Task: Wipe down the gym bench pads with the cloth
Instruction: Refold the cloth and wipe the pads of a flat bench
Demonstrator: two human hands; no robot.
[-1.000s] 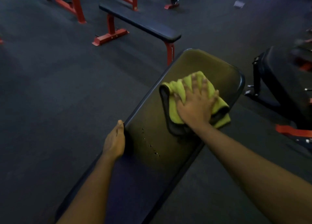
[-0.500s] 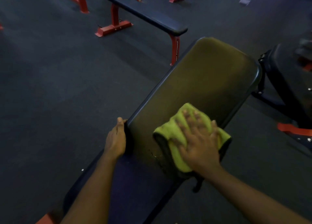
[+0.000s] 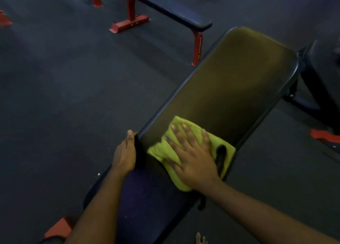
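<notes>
A long dark bench pad [image 3: 230,82] runs from the lower left to the upper right of the head view. A folded yellow-green cloth [image 3: 165,148] lies on the near end of this pad. My right hand [image 3: 191,155] presses flat on the cloth with its fingers spread. My left hand [image 3: 125,153] grips the pad's left edge, thumb along the rim and fingers hidden below. A second, nearer pad [image 3: 150,197] continues toward me under both forearms.
A flat bench with a dark pad [image 3: 165,8] on red legs [image 3: 130,21] stands at the back. Another dark machine [image 3: 323,78] with red parts sits at the right. Dark rubber floor [image 3: 64,96] lies on the left. A red foot [image 3: 58,227] shows at the bottom left.
My right hand has drawn the cloth down the pad from its far end toward me, then a little leftward. My left hand has kept its grip on the pad's edge.
</notes>
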